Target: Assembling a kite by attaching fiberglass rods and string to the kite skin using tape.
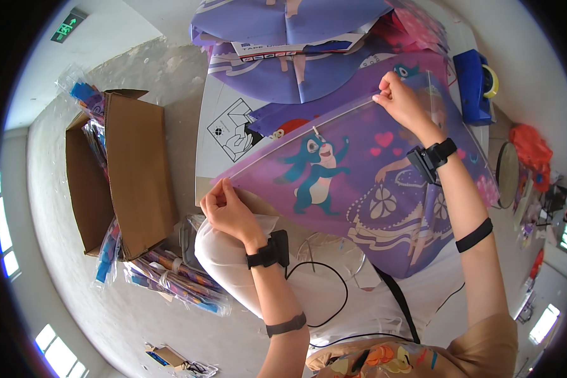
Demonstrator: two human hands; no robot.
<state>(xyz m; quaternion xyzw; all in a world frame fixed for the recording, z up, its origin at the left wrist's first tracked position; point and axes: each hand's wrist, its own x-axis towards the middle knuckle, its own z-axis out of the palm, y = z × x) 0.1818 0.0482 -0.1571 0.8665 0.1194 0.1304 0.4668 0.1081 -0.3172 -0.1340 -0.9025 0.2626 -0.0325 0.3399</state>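
Holding a purple cartoon-printed kite (359, 189) across our lap, we pinch its thin white spar (296, 135) at both ends: our left hand (230, 211) closed on the tip at eight o'clock, our right hand (403, 101) closed on the end at one o'clock. By our judgement the spar looks seated, with finishing left. More kite sheets (283, 38) crowd twelve o'clock, a cardboard box (138, 170) nine; floor room lies at seven.

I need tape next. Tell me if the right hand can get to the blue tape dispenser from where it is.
Probably yes. The right hand pinches the kite rod's end, and the blue tape dispenser sits beside it on the table, nothing between. It must let go first.
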